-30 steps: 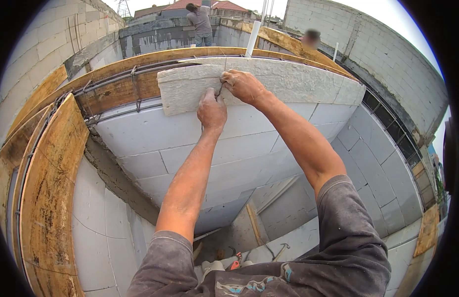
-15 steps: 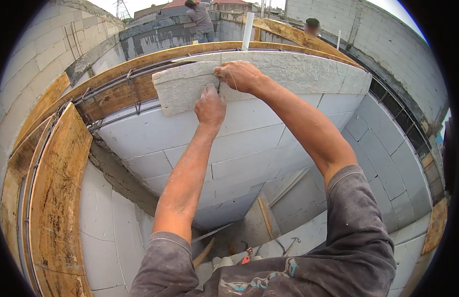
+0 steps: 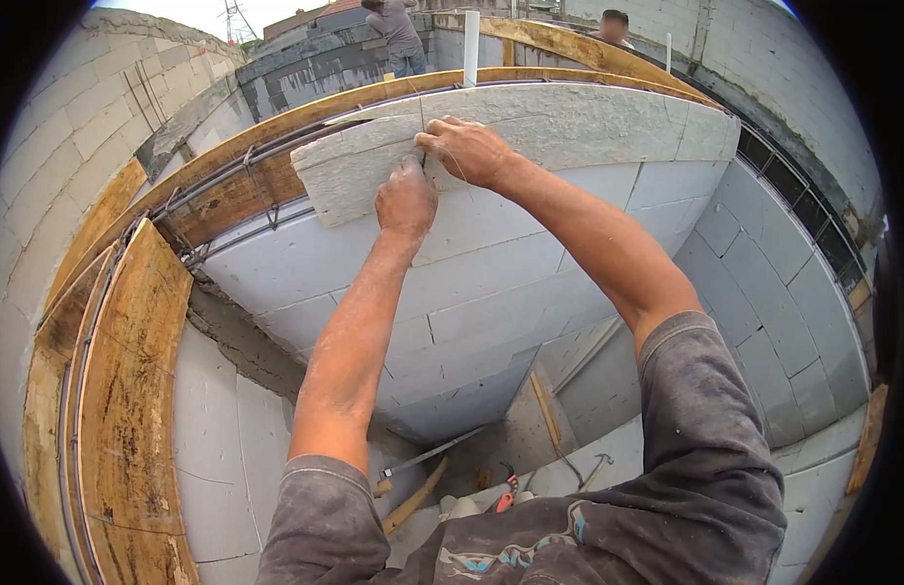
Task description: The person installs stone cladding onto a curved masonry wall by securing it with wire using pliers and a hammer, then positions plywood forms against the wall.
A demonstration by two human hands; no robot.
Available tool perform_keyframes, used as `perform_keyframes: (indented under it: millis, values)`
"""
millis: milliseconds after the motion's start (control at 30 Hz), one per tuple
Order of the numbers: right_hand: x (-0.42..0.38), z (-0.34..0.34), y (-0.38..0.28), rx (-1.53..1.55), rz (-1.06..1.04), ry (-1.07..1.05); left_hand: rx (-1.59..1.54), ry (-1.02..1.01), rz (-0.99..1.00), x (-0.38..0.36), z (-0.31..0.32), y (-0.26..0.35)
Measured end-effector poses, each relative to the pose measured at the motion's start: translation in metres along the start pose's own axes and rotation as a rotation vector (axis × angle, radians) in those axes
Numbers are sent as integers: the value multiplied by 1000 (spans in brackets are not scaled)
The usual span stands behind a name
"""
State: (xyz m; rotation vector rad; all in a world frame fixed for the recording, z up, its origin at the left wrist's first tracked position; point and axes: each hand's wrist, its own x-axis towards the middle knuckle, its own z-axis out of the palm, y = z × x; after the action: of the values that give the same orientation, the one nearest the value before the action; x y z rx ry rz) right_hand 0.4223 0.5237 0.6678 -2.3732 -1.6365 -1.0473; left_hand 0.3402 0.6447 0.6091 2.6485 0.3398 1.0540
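A long grey board (image 3: 569,127) with a rough face lies along the top of the block wall, and both hands are at its left part. My right hand (image 3: 469,152) is closed in a pinch on a thin wire (image 3: 422,97), which rises above the board and also curves beside the fingers. Just below and to the left, my left hand (image 3: 406,202) is closed in a fist against the board. Something small and dark shows between the two hands; I cannot make out what it is or what the left fingers hold.
Steel rebar (image 3: 262,161) runs beside a timber plank (image 3: 228,200) on the wall top. A wide wooden board (image 3: 130,409) stands at left. A white pipe (image 3: 471,49) sticks up behind. Below lie a hammer (image 3: 598,470) and a red-handled tool (image 3: 506,499). Two people are further back.
My view has shifted slightly, so more of the floor below shows. Both hands stay at the same part of the board, still closed, with only small finger movement.
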Motion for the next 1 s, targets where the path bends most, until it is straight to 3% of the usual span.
perform_keyframes:
  millis: [267,567,867,1000]
  values:
    - [-14,17,0,-25,22,141,19,-19,23,5,1,-3]
    - [-11,17,10,-51,-29,109,31,-86,8,6,-11,-1]
    - [5,0,19,50,-82,-39,55,39,-56,-4,5,4]
    - [21,-31,10,113,-19,-242,-10,92,-14,-4,12,-4]
